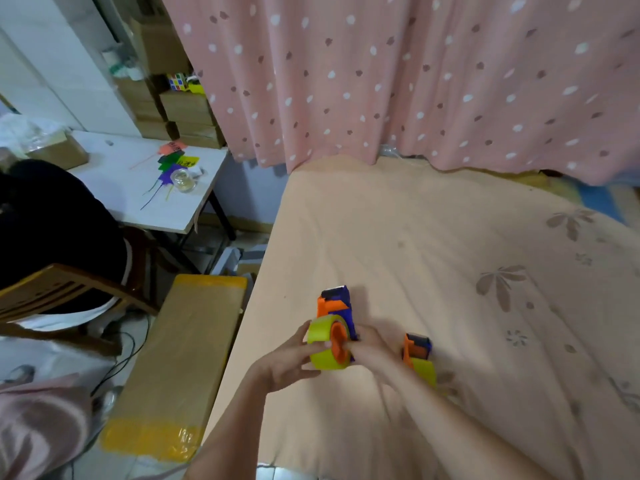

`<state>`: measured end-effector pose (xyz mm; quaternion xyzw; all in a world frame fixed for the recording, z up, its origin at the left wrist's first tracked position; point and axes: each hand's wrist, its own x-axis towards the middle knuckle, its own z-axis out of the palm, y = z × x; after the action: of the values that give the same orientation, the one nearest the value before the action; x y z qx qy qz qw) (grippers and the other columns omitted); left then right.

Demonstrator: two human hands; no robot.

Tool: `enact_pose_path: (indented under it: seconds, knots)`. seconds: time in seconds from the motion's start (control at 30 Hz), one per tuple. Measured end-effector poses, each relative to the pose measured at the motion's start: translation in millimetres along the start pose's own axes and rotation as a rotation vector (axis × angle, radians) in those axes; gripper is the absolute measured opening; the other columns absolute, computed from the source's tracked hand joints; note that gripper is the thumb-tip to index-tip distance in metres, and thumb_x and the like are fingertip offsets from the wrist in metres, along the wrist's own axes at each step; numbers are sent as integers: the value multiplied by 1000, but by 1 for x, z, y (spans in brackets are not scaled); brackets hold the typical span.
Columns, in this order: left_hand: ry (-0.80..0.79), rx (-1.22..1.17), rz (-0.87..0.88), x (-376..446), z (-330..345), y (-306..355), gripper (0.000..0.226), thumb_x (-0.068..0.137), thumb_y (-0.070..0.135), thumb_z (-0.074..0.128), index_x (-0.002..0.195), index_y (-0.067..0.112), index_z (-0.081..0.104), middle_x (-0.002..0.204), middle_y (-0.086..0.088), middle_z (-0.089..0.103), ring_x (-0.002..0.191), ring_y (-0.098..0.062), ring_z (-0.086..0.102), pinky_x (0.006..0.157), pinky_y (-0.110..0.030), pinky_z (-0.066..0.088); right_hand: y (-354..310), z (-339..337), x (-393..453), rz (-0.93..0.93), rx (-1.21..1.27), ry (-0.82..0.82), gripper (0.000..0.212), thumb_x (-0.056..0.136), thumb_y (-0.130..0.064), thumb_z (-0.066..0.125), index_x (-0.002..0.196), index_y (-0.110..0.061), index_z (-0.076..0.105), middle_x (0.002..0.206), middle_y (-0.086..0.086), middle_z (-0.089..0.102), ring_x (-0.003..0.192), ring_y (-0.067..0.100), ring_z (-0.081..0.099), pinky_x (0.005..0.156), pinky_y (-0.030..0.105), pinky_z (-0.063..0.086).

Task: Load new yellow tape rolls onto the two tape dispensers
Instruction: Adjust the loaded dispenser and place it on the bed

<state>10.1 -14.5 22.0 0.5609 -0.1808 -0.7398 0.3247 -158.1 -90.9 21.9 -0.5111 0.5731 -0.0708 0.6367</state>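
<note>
An orange and blue tape dispenser (337, 308) is held above the peach bedsheet (433, 244), with a yellow tape roll (320, 344) around its orange hub. My left hand (289, 362) grips the roll from the left. My right hand (372, 348) holds the dispenser's right side, fingers at the hub. A second orange and blue dispenser (417, 346) lies on the bed just right of my right wrist, with a yellow roll (425, 372) on it, partly hidden by my forearm.
A long cardboard box (180, 358) sealed with yellow tape lies beside the bed on the left. Farther left stand a wooden chair (59, 292) and a white table (138, 188) with coloured scraps and a jar. A pink dotted curtain (398, 71) hangs behind the bed.
</note>
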Motion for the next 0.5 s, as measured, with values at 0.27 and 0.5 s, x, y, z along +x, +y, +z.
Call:
enact_pose_path:
  seconds: [0.27,0.5]
  knots:
    - [-109,-100,197,-5,66,40,79,76,9,76,146,15,41,144,-19,56,130,-40,57,108,-57,46,-39,-68,-44,-150,-167,-84,31,97,-1,48,122,-3,66,113,17,72,105,33,70,95,49,56]
    - [-12,-11,317,-4,100,45,98,63,0,85,143,29,37,139,-9,53,120,-28,63,91,-45,60,-72,-86,-85,-541,-646,239,40,98,-23,54,138,-18,54,129,3,57,110,17,59,94,22,44]
